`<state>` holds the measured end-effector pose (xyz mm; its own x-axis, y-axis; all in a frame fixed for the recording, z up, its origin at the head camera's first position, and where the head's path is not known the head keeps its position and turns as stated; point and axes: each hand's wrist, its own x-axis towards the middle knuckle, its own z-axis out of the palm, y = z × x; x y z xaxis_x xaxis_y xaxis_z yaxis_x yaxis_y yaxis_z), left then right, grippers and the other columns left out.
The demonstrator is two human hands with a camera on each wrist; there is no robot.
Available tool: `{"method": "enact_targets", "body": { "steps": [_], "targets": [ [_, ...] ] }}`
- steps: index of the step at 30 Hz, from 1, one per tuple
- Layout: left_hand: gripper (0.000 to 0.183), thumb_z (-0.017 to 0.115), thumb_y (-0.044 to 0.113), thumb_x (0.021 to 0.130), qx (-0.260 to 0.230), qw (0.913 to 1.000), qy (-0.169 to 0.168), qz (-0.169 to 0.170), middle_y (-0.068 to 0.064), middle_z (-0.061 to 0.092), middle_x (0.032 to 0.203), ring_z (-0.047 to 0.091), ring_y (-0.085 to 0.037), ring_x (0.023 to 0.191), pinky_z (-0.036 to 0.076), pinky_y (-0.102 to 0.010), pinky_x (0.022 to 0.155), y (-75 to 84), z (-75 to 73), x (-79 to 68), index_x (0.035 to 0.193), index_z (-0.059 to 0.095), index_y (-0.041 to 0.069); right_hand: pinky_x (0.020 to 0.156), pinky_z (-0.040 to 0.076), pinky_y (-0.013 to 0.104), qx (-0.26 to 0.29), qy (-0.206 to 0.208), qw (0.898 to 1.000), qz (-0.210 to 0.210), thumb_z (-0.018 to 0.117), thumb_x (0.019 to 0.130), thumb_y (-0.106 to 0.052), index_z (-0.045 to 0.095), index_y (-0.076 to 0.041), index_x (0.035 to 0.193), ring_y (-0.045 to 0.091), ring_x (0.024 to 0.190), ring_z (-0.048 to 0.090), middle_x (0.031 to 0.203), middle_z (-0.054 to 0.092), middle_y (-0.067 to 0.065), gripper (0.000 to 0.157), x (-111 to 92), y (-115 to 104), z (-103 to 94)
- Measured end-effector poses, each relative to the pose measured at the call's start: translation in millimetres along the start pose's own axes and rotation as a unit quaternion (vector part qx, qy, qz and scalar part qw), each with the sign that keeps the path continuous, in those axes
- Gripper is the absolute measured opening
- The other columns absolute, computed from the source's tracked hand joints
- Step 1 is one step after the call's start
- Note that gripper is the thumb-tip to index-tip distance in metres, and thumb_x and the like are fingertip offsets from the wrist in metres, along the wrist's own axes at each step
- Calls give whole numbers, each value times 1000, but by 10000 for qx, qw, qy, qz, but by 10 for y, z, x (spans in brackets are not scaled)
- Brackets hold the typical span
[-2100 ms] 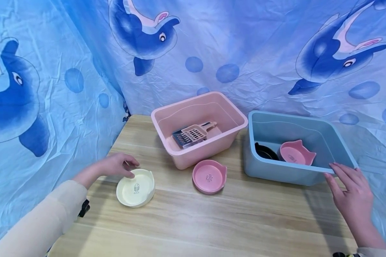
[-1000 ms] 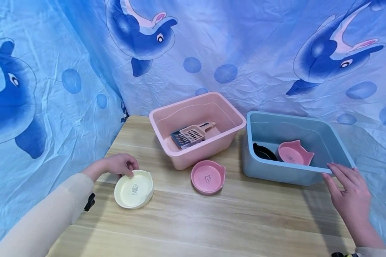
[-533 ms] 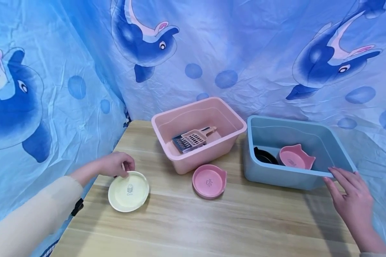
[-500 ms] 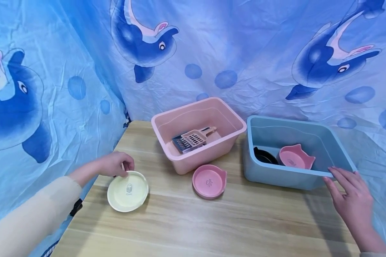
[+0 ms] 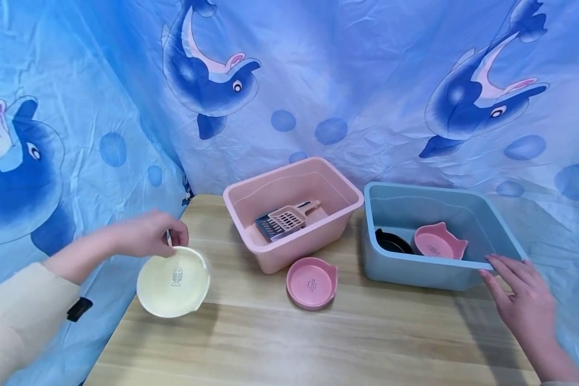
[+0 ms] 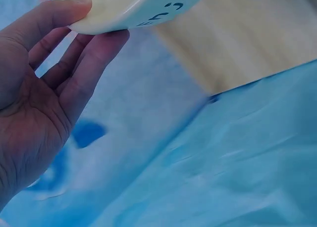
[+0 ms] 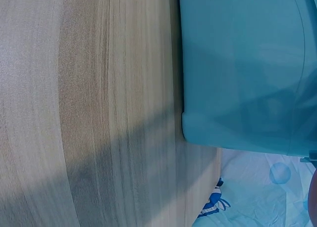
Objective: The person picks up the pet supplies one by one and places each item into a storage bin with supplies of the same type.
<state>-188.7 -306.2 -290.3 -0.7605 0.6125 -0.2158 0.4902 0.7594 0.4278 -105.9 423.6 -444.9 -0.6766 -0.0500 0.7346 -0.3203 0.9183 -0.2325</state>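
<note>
Now the left grip (image 5: 150,234) has lifted the cream bowl (image 5: 172,287).

Cream fish-print bowl (image 5: 173,289) tilted, apparently clear of table (image 5: 328,343); blue bin (image 5: 415,273) upright on table.

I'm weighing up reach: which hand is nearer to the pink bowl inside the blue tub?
Right. The right hand rests on the blue tub, to the right of the pink bowl; the left hand is far to its left, holding the cream bowl.
</note>
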Motion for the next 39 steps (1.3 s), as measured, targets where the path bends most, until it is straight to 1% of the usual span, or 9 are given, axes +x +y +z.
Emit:
{"method": "enact_targets", "body": {
  "steps": [5,9,13,18,23,26,30,34,39],
  "targets": [
    [25,83,-1,84,671,9976,172,-86,12,68,83,61,-8,75,56,-25,64,319,-370,63,91,75,22,131,30,43,52,31,10000,17,52,101,-73,78,-2,126,47,109,64,115,74,29,80,-35,4,10],
    [21,83,2,86,1070,9940,226,38,11,68,83,61,-9,75,56,-27,65,571,-639,205,92,76,22,131,28,43,56,1,10000,35,51,101,-74,77,-1,126,49,107,64,116,74,30,81,-18,-2,1],
    [18,81,3,87,1260,9915,198,254,8,71,84,64,-11,78,58,-29,68,829,-848,471,91,78,20,131,28,43,7,-38,10000,61,49,101,-75,77,-1,126,52,102,64,115,74,30,83,6,-13,-17],
    [14,78,2,89,1471,9883,131,376,1,73,88,66,-19,81,60,-33,69,1144,-1001,920,94,79,15,132,26,41,-4,-75,9999,89,48,101,-74,77,0,126,53,102,64,115,74,30,83,6,-22,-16],
    [13,75,3,92,1396,9890,-78,486,-6,74,96,69,-22,82,63,-34,71,1467,-1081,1396,102,79,11,132,25,41,8,-77,9998,186,51,102,-70,77,0,126,54,104,64,116,73,31,78,0,-19,-4],
    [14,73,3,92,1320,9898,-121,531,-8,75,99,72,-23,80,64,-34,71,1658,-1081,1681,104,79,10,132,26,42,-25,-56,9998,201,51,101,-71,77,1,124,54,105,65,116,74,30,80,-4,-9,6],
    [16,72,3,92,1272,9895,-72,675,-8,76,101,74,-23,80,66,-35,71,1887,-1054,2035,105,79,10,132,27,41,-28,33,9999,103,49,100,-74,78,0,123,52,103,65,115,74,29,83,3,6,18],
    [18,71,4,93,1171,9900,-39,787,-6,75,103,74,-23,81,67,-37,72,2085,-1015,2337,108,78,12,131,29,41,0,91,10000,4,50,102,-72,78,0,123,51,103,65,115,75,27,80,20,15,28],
    [21,69,3,94,1038,9910,-87,838,-5,75,107,75,-21,82,66,-33,72,2304,-914,2705,110,78,13,132,27,40,-28,39,10000,64,49,102,-73,78,0,123,51,105,65,116,75,27,81,22,-6,30]
  ]
}}
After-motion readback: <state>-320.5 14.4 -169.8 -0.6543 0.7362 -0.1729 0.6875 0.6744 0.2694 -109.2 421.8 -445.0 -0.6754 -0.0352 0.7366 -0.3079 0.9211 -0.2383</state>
